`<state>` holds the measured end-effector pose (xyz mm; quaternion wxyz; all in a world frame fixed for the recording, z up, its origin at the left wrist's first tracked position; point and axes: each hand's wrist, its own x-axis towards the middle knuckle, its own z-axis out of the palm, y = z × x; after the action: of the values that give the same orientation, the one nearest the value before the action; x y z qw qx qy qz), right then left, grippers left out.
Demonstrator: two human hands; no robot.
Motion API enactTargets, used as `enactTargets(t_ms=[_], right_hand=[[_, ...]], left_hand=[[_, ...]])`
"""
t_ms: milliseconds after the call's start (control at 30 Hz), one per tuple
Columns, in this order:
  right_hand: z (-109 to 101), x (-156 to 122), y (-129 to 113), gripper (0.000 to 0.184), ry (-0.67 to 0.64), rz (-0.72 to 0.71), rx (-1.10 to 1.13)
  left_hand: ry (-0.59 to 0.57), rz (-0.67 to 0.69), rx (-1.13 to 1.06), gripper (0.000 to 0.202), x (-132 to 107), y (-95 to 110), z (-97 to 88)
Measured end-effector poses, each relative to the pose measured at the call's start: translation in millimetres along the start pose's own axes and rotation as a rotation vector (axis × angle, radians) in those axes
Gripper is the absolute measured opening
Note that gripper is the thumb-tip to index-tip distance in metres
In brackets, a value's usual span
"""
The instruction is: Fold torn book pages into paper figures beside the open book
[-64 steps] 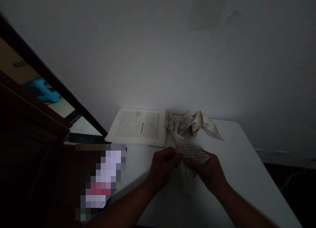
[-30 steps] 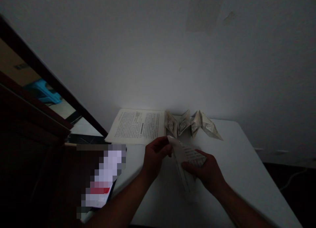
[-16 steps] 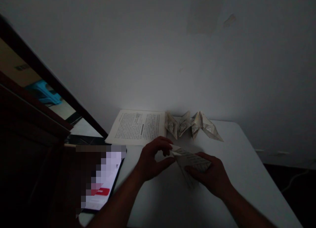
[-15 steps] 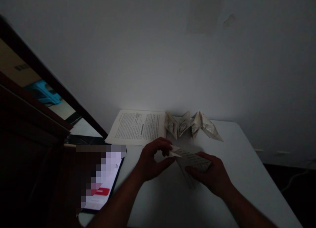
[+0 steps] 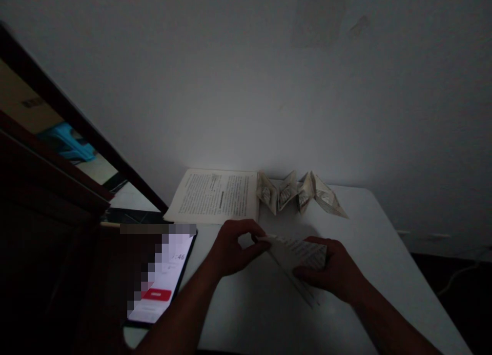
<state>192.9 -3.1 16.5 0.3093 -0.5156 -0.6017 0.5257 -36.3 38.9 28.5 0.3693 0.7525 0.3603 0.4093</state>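
Between my hands, just above the table, is a folded sheet of printed paper point(image 5: 294, 252) with a pointed left end and layered edges slanting down to the right. My left hand point(image 5: 238, 247) pinches the pointed end between thumb and forefinger. My right hand point(image 5: 330, 268) grips the wider right end, thumb on the near face and fingers behind, partly hidden by the paper. Beyond them, along the wall, stand folded paper shapes: one origami piece point(image 5: 277, 193) with two hollow pockets, and another point(image 5: 321, 193) to its right with a long point.
A pile of printed pages point(image 5: 215, 196) lies at the back left of the white table point(image 5: 238, 319). A lit tablet or phone point(image 5: 165, 278), partly blurred out, lies left of my left forearm. A dark-framed mirror point(image 5: 84, 119) leans at the left; a wall point(image 5: 230, 88) rises behind.
My left fingers have closed on the paper's left tip, pressing together a flap that stood apart. The lower layers now reach further down to the right. My right hand keeps its hold.
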Motion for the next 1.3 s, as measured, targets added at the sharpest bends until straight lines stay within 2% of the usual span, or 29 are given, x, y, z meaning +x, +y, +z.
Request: enactTargets(t_ms=[67,167,267,367,533,633,700,900,1000,1100,1200,1300], right_hand=[[0,0,1,0.021,-0.014,0.019,0.032],[1,2,2,0.023,-0.017,0.024,0.051],[1,3,2,0.024,0.006,0.022,0.063],[0,3,2,0.025,0.025,0.013,0.076],[-2,1,2,0.02,0.103,-0.016,0.046],[-2,1,2,0.021,0.147,-0.034,0.027],[-2,1,2,0.023,0.155,-0.041,0.006],[0,2,0,0.022,0.161,-0.028,-0.042],[0,2,2,0.024,0.152,-0.041,-0.047],[0,1,5,0.022,0.142,-0.048,-0.074],[0,1,5,0.02,0.14,-0.041,-0.078],[1,1,2,0.019,0.155,-0.021,-0.054]], left_hand=[[0.082,-0.096,-0.049,0.012,-1,-2,3.0],[0.184,-0.256,-0.26,0.022,0,-2,7.5],[0.195,-0.33,-0.462,0.023,1,0,9.1],[0.191,-0.324,-0.536,0.023,1,1,9.1],[0.131,-0.352,-0.539,0.036,-1,0,17.7],[0.056,-0.365,-0.497,0.017,-1,0,26.3],[0.045,-0.378,-0.501,0.017,-2,0,30.5],[0.098,-0.337,-0.624,0.015,-5,-5,35.8],[0.091,-0.296,-0.586,0.02,-5,-7,34.1],[0.171,-0.277,-0.58,0.027,-2,-9,27.6],[0.263,-0.287,-0.68,0.022,1,-13,20.3],[0.269,-0.274,-0.753,0.021,2,-14,19.5]])
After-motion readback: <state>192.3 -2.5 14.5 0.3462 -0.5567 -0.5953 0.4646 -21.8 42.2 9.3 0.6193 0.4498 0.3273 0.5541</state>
